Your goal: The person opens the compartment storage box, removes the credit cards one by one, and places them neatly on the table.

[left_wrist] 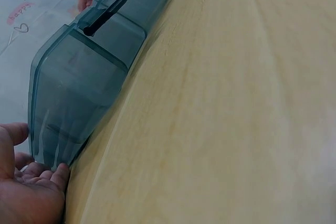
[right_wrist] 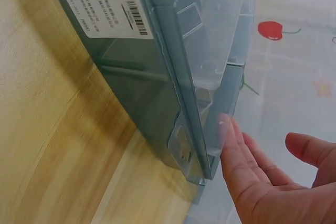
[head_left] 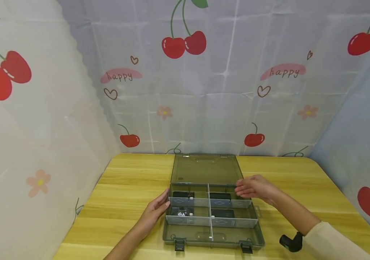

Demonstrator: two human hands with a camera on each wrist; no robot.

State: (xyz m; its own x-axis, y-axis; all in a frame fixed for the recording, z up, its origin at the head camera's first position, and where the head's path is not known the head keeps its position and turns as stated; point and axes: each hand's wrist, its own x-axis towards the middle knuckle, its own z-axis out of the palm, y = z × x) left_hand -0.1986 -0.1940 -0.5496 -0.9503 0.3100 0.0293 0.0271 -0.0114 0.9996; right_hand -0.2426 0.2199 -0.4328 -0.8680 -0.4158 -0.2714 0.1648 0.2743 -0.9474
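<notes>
A grey translucent storage box (head_left: 237, 238) lies on the table, its lid (head_left: 207, 169) swung back behind it. Clear dividers (head_left: 209, 206) split the inside into compartments. Dark flat items (head_left: 222, 213), some printed "VIP", lie in the back and middle rows. My left hand (head_left: 154, 211) rests against the box's left wall; in the left wrist view its thumb is near the rim and its fingertips lower at the corner. At the back right corner, my right hand (head_left: 256, 187) has its fingers extended, fingertips at the box's edge in the right wrist view.
The wooden table (head_left: 133, 173) extends on both sides of the box. Two black latches (head_left: 179, 245) hang at the box's front. A black device (head_left: 291, 242) is beside the right forearm. Cherry-patterned cloth (head_left: 204, 108) stands behind and at both sides.
</notes>
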